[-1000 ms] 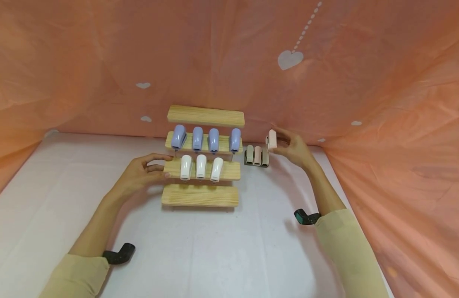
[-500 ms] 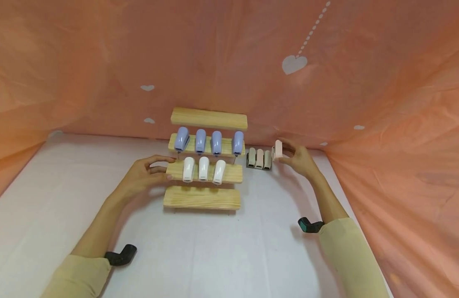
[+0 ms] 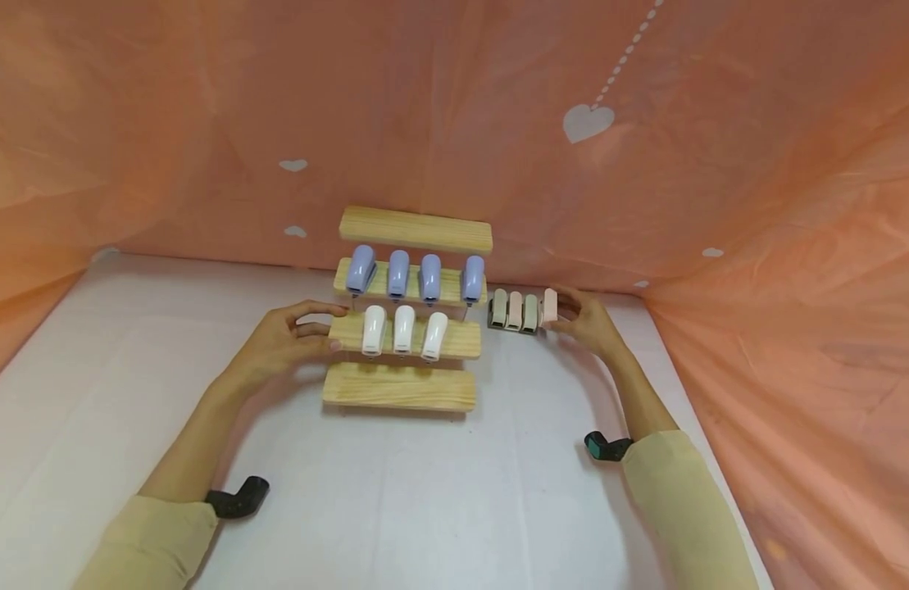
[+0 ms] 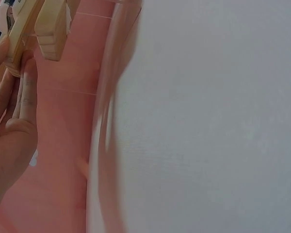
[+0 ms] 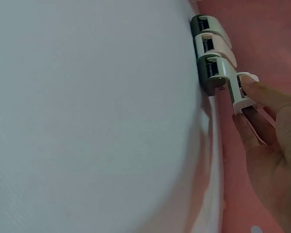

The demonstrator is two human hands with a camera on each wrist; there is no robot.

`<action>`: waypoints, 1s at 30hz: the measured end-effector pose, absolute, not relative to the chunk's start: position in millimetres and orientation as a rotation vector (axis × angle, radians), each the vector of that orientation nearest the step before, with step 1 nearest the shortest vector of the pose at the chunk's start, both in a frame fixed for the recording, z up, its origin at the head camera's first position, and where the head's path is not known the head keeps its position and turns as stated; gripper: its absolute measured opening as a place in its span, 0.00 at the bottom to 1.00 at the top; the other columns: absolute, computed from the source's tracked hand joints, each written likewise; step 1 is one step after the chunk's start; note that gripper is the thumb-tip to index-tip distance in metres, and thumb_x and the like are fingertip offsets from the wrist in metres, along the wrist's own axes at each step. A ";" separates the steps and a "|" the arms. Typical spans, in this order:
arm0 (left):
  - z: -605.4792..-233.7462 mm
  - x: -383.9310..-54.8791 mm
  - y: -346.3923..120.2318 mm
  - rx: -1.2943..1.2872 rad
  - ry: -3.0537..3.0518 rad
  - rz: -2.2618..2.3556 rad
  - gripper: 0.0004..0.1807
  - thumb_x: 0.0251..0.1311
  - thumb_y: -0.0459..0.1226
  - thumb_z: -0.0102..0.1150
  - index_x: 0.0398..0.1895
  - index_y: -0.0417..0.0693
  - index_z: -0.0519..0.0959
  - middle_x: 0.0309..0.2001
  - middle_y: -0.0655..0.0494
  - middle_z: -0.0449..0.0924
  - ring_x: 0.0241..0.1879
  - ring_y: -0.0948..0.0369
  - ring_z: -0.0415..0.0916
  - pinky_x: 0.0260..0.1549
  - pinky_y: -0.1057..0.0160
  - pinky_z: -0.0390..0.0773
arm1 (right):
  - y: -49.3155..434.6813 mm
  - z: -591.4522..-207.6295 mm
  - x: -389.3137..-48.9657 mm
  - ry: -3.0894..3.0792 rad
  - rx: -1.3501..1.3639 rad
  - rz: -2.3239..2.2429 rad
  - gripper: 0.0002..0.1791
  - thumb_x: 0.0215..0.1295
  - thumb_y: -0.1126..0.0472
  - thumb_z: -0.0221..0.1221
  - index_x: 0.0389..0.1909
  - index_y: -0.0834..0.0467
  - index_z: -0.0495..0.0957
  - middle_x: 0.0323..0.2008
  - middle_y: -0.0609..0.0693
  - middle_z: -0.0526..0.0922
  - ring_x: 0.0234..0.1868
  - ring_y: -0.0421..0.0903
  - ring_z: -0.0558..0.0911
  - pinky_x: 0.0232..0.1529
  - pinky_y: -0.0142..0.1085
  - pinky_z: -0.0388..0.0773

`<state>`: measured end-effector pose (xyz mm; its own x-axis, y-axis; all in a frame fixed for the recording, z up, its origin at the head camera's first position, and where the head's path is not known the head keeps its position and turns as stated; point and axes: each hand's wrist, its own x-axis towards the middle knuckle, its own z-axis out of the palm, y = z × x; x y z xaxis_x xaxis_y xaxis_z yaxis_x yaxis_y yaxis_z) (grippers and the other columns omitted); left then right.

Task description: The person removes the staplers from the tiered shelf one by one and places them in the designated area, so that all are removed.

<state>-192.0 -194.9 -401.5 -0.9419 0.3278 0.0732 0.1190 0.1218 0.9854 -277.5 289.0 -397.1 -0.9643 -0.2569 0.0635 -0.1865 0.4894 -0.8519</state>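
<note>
My right hand [image 3: 590, 321] holds a small pink stapler [image 3: 549, 306] at the right end of a short row on the white table. That row has a grey-green stapler [image 3: 499, 307], another pink stapler [image 3: 515, 311] and a second grey-green stapler [image 3: 529, 313]. In the right wrist view, thumb and fingers pinch the held stapler [image 5: 235, 92] close beside the row. My left hand [image 3: 277, 340] grips the left end of a wooden shelf board [image 3: 465, 340] bearing three white staplers [image 3: 404, 329]. The left wrist view shows thumb and fingers around the board's end.
Several purple staplers [image 3: 398, 273] stand on the tier behind the white ones. A bare top board [image 3: 417, 229] and a bare front board [image 3: 398, 388] complete the stepped rack. An orange cloth [image 3: 424, 123] with white hearts hangs behind the table [image 3: 439, 492].
My right hand has lowered the pink stapler from above the row's right end to beside it, level with the others. The left hand keeps its grip on the board.
</note>
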 end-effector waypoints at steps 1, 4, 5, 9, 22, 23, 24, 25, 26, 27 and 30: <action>-401.2 -192.1 -194.8 0.451 2.223 1.931 0.27 0.58 0.33 0.70 0.61 0.39 0.74 0.61 0.40 0.74 0.50 0.61 0.82 0.47 0.64 0.81 | 289.1 -397.8 -277.8 2.653 -0.389 -1.488 0.40 0.56 0.78 0.66 0.70 0.70 0.62 0.63 0.71 0.70 0.64 0.64 0.73 0.62 0.44 0.73; -400.3 -192.0 -194.8 0.449 2.217 1.935 0.27 0.58 0.33 0.70 0.61 0.39 0.74 0.62 0.42 0.74 0.50 0.61 0.81 0.47 0.64 0.81 | 289.8 -399.7 -279.1 2.670 -0.374 -1.456 0.40 0.56 0.77 0.67 0.70 0.69 0.63 0.63 0.70 0.71 0.64 0.64 0.73 0.63 0.49 0.72; -400.3 -192.0 -194.8 0.450 2.208 1.942 0.27 0.58 0.33 0.70 0.61 0.39 0.74 0.62 0.41 0.74 0.50 0.61 0.82 0.47 0.64 0.81 | 289.9 -400.1 -279.3 2.671 -0.374 -1.446 0.40 0.56 0.77 0.67 0.70 0.69 0.63 0.63 0.70 0.71 0.64 0.64 0.72 0.63 0.50 0.72; -400.6 -191.8 -195.4 0.447 2.199 1.954 0.26 0.58 0.32 0.70 0.60 0.38 0.74 0.61 0.40 0.75 0.49 0.61 0.82 0.46 0.63 0.82 | 290.1 -403.1 -280.5 2.689 -0.374 -1.400 0.39 0.56 0.75 0.68 0.69 0.67 0.65 0.63 0.68 0.72 0.65 0.62 0.72 0.63 0.50 0.71; -403.6 -191.6 -194.6 0.470 2.164 1.972 0.26 0.59 0.30 0.69 0.60 0.36 0.73 0.58 0.35 0.76 0.49 0.60 0.83 0.46 0.62 0.83 | 292.3 -417.3 -282.8 2.660 -0.341 -1.376 0.41 0.57 0.71 0.70 0.70 0.66 0.63 0.63 0.68 0.71 0.64 0.63 0.73 0.62 0.50 0.72; -403.6 -191.4 -194.7 0.470 2.164 1.973 0.26 0.59 0.30 0.69 0.60 0.36 0.73 0.57 0.35 0.76 0.49 0.60 0.83 0.45 0.62 0.83 | 292.5 -417.6 -282.7 2.665 -0.343 -1.370 0.41 0.57 0.71 0.70 0.71 0.66 0.63 0.63 0.69 0.71 0.64 0.64 0.72 0.63 0.51 0.72; -403.4 -191.3 -194.8 0.468 2.163 1.975 0.26 0.59 0.30 0.69 0.61 0.36 0.73 0.57 0.34 0.76 0.49 0.60 0.83 0.45 0.62 0.83 | 292.7 -417.8 -282.6 2.667 -0.346 -1.368 0.42 0.57 0.70 0.70 0.71 0.66 0.62 0.64 0.69 0.71 0.65 0.64 0.72 0.63 0.52 0.71; -403.3 -191.2 -195.0 0.467 2.164 1.976 0.26 0.59 0.30 0.69 0.61 0.36 0.73 0.57 0.35 0.76 0.49 0.60 0.83 0.45 0.62 0.83 | 292.9 -417.9 -282.6 2.665 -0.344 -1.372 0.42 0.57 0.70 0.70 0.71 0.66 0.62 0.64 0.69 0.71 0.65 0.64 0.72 0.64 0.52 0.70; -403.1 -191.3 -195.2 0.468 2.159 1.979 0.26 0.59 0.30 0.69 0.61 0.36 0.73 0.57 0.35 0.77 0.49 0.60 0.83 0.46 0.61 0.83 | 293.2 -417.8 -282.6 2.660 -0.349 -1.374 0.42 0.57 0.70 0.70 0.71 0.66 0.62 0.64 0.69 0.70 0.65 0.65 0.71 0.65 0.53 0.69; -402.8 -191.4 -195.3 0.468 2.158 1.981 0.26 0.59 0.30 0.69 0.61 0.36 0.73 0.56 0.36 0.78 0.49 0.60 0.83 0.46 0.61 0.83 | 293.4 -417.2 -282.2 2.660 -0.352 -1.371 0.43 0.57 0.70 0.70 0.72 0.65 0.61 0.65 0.69 0.70 0.65 0.65 0.71 0.65 0.53 0.69; -401.8 -191.3 -195.5 0.452 2.162 1.972 0.27 0.59 0.31 0.69 0.61 0.37 0.74 0.53 0.40 0.80 0.48 0.59 0.83 0.46 0.61 0.83 | 293.1 -415.0 -282.0 2.682 -0.367 -1.340 0.43 0.57 0.69 0.70 0.72 0.64 0.61 0.66 0.67 0.69 0.66 0.64 0.71 0.65 0.53 0.69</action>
